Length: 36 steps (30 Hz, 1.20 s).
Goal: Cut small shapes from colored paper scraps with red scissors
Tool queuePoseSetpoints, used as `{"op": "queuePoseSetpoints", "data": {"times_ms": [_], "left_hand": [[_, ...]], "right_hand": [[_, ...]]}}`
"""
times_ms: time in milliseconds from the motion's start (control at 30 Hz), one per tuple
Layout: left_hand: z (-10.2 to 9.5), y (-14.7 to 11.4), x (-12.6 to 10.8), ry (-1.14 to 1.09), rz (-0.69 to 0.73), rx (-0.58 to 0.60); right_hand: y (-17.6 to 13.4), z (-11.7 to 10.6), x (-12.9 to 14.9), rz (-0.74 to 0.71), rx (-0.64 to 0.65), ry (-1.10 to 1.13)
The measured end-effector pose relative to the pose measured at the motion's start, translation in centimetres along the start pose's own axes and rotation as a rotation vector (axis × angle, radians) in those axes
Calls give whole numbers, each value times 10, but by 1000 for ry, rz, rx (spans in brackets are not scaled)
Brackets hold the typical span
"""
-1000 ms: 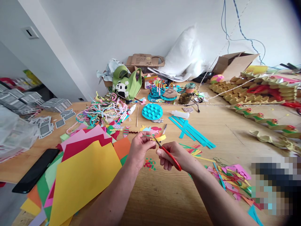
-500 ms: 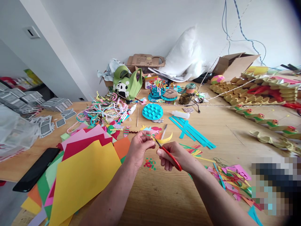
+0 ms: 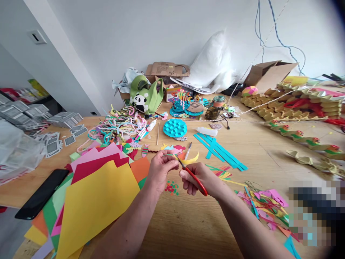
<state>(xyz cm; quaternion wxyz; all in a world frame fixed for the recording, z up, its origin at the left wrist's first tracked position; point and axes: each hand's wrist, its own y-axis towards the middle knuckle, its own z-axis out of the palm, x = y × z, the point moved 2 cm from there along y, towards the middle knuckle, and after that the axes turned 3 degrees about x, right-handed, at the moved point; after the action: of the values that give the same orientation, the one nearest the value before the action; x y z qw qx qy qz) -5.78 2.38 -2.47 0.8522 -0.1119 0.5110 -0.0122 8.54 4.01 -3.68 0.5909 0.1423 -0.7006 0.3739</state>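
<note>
My right hand [image 3: 198, 178] is closed around the red handles of a pair of scissors [image 3: 193, 177]. Their dark blades point up and left, toward the fingertips of my left hand [image 3: 161, 167]. That hand pinches a narrow curved strip of yellow paper [image 3: 192, 159], which passes by the blades and curls up at its right end. My fingers hide part of the strip. Small red and green paper dots [image 3: 171, 187] lie on the table between my forearms. Just beyond my hands are cut paper fish shapes and a pen [image 3: 188, 151].
Coloured sheets [image 3: 99, 194] and a black phone [image 3: 41, 194] lie at left. A blue scalloped disc [image 3: 175, 128], a glue bottle [image 3: 207, 131] and blue strips [image 3: 223, 153] are ahead. Paper scraps [image 3: 266, 205] and egg cartons [image 3: 291, 104] are on the right.
The curled end of the yellow strip has shifted slightly right and up. My hands and the scissors have hardly moved.
</note>
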Motion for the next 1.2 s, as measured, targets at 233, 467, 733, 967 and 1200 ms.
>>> {"op": "queuePoseSetpoints", "data": {"times_ms": [233,467,733,967,1200], "left_hand": [[0,0,0,6,-30,29],[-1,1,2,-10,-44,42],[0,1,3,-54,-48,48],[1,1,7,-63,-29,27],[1,0,7,-76,-27,11]], "right_hand": [[-1,-1,-2,-30,-7,-43],[-3,-2,1,17,-4,-33],[-2,-2,2,-4,-25,-25],[-2,-1,0,0,-24,-32],[-1,-2,0,-47,-42,-61]]}}
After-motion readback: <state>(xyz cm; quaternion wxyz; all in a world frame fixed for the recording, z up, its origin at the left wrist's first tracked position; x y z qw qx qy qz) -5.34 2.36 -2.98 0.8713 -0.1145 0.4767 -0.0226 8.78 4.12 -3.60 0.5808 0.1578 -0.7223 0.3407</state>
